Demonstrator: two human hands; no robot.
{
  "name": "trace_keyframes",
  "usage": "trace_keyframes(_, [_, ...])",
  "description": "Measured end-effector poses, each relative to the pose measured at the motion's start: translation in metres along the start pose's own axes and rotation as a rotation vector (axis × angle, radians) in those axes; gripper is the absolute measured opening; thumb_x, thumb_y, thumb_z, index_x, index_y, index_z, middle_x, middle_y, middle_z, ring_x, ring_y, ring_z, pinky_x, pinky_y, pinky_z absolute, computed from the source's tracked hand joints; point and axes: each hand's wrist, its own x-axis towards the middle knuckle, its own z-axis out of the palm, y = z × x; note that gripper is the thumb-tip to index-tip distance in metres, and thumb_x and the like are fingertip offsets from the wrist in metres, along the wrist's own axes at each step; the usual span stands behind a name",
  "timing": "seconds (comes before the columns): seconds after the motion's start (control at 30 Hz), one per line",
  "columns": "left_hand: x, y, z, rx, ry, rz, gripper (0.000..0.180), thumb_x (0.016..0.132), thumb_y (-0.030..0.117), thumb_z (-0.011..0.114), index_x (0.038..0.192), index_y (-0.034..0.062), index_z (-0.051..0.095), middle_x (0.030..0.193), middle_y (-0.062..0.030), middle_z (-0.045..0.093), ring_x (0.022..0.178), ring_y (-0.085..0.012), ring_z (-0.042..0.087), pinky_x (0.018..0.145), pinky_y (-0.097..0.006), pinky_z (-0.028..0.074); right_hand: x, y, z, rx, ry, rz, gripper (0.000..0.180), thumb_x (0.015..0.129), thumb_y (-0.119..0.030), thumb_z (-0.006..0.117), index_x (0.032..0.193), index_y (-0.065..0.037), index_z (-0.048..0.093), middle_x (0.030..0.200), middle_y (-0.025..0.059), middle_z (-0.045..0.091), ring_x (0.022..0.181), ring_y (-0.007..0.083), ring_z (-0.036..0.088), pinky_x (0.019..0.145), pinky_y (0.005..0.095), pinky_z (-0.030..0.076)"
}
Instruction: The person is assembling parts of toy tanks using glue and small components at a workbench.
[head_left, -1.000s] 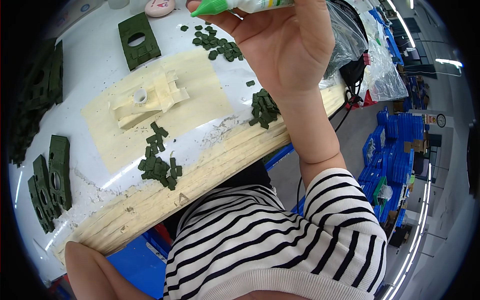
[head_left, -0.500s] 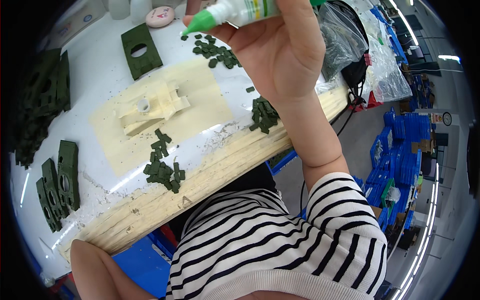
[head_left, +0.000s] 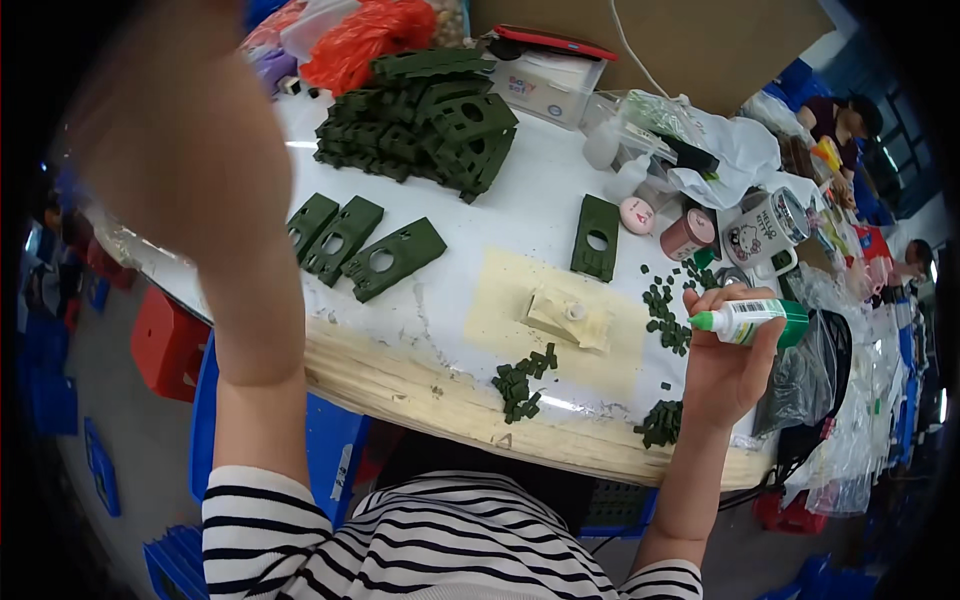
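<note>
My right hand [head_left: 728, 375] is closed around a small white-and-green glue bottle [head_left: 752, 320], its bright green tip aimed left over the table. Small dark green plastic pieces [head_left: 667, 312] lie scattered just beyond that hand. Close to the camera at upper left, my left hand [head_left: 190, 160] is raised and blurred, and its fingers cannot be made out. Left of the bottle, a block wrapped in cream tape [head_left: 562, 315] with a round white piece on top sits on a cream sheet [head_left: 480, 325]. Behind it lies a dark green plate with a round hole [head_left: 597, 238].
Several similar plates [head_left: 395, 260] lie at left, with a large pile of green parts [head_left: 425, 125] behind. More small pieces [head_left: 522, 385] are near the wooden table edge [head_left: 430, 400]. A mug [head_left: 760, 240], a pink jar [head_left: 687, 235] and plastic bags [head_left: 725, 150] crowd the right side.
The view has swung left. My left arm has risen from the table edge to close before the camera. My right hand, still holding the glue bottle, now appears lower and farther from the camera.
</note>
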Motion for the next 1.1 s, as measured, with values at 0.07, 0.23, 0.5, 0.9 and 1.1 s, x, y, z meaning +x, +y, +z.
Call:
trace_keyframes(0.07, [-0.023, -0.024, 0.061, 0.016, -0.418, -0.244, 0.033, 0.089, 0.03, 0.063, 0.1, -0.0013, 0.062, 0.089, -0.0115, 0.065, 0.079, -0.017, 0.061, 0.067, -0.03, 0.049, -0.002, -0.004, -0.011, -0.034, 0.012, -0.026, 0.036, 0.098, -0.039, 0.046, 0.102, -0.003, 0.05, 0.09, 0.0105, 0.052, 0.086, 0.0236, 0.055, 0.092, 0.0421, 0.047])
trace_keyframes(0.23, [-0.083, -0.096, 0.104, 0.074, -0.773, -0.606, 0.05, 0.085, 0.047, 0.066, 0.102, -0.0001, 0.063, 0.093, -0.0155, 0.067, 0.086, -0.0254, 0.064, 0.079, -0.036, 0.049, 0.0, -0.006, -0.007, 0.02, -0.049, -0.03, 0.035, 0.098, -0.039, 0.046, 0.102, -0.004, 0.049, 0.09, 0.0104, 0.052, 0.085, 0.0238, 0.056, 0.091, 0.0416, 0.047])
trace_keyframes(0.5, [-0.088, -0.117, 0.104, 0.044, -0.948, -0.739, 0.036, 0.085, 0.036, 0.069, 0.095, 0.003, 0.059, 0.086, -0.0027, 0.061, 0.082, -0.0114, 0.056, 0.076, -0.028, 0.045, 0.001, -0.005, -0.009, -0.014, -0.013, -0.022, 0.037, 0.098, -0.039, 0.045, 0.101, -0.003, 0.052, 0.092, 0.0105, 0.052, 0.086, 0.0239, 0.057, 0.091, 0.0439, 0.047])
trace_keyframes(0.9, [-0.084, -0.101, 0.104, 0.019, -0.751, -0.61, 0.039, 0.087, 0.034, 0.067, 0.111, 0.0046, 0.059, 0.108, -0.0077, 0.064, 0.102, -0.0185, 0.059, 0.091, -0.032, 0.044, 0.002, -0.003, -0.011, 0.002, 0.019, -0.029, 0.03, 0.097, -0.032, 0.048, 0.101, -0.002, 0.049, 0.093, 0.0096, 0.056, 0.085, 0.0241, 0.065, 0.09, 0.0489, 0.049])
trace_keyframes(1.1, [-0.058, -0.089, 0.083, -0.181, -0.416, -0.382, 0.037, 0.092, 0.032, 0.06, 0.117, 0.0054, 0.058, 0.113, -0.0083, 0.063, 0.111, -0.0164, 0.057, 0.098, -0.033, 0.041, 0.003, 0.0, -0.01, 0.018, -0.001, -0.019, 0.031, 0.098, -0.033, 0.047, 0.101, -0.002, 0.05, 0.092, 0.0094, 0.056, 0.086, 0.0235, 0.064, 0.09, 0.0465, 0.049])
